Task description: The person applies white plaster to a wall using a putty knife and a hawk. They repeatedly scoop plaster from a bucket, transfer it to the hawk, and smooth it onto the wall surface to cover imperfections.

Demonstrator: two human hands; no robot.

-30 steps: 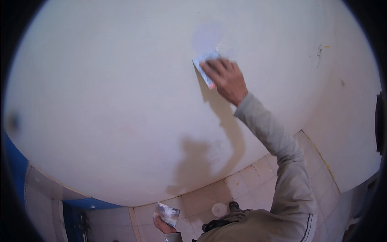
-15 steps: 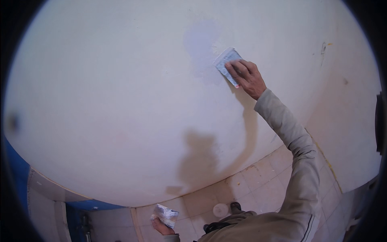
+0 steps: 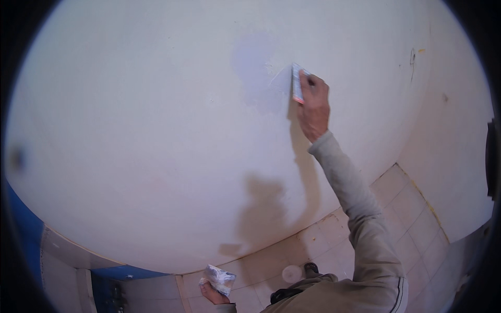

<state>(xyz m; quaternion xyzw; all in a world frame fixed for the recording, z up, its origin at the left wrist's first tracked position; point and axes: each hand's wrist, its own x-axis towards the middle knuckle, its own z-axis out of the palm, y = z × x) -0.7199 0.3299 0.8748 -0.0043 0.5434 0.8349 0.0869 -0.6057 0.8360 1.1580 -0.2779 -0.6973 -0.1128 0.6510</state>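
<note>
My right hand (image 3: 314, 104) is closed on a flat, light-blue putty spreader (image 3: 297, 86) with a reddish lower corner. The tool stands nearly edge-on against the pale wall (image 3: 156, 130), just right of a lavender patch of filler (image 3: 255, 57). A thin ridge line runs across the wall beside the blade. Low down, well away from the wall patch, my left hand (image 3: 214, 293) grips a silvery-white flat piece (image 3: 219, 279) with a smeared or crumpled surface; its exact kind does not show.
A tiled floor (image 3: 266, 261) runs along the wall's foot, with a round whitish tub (image 3: 291, 273) near my shoe (image 3: 311, 268). Blue panels (image 3: 130, 272) lie at lower left. Another wall (image 3: 459, 156) meets this one at right. My shadow falls on the wall.
My right hand has shifted a little left and turned, bringing the spreader from facing broadside to nearly edge-on. Lavender filler now shows where the blade was. The left hand keeps its hold.
</note>
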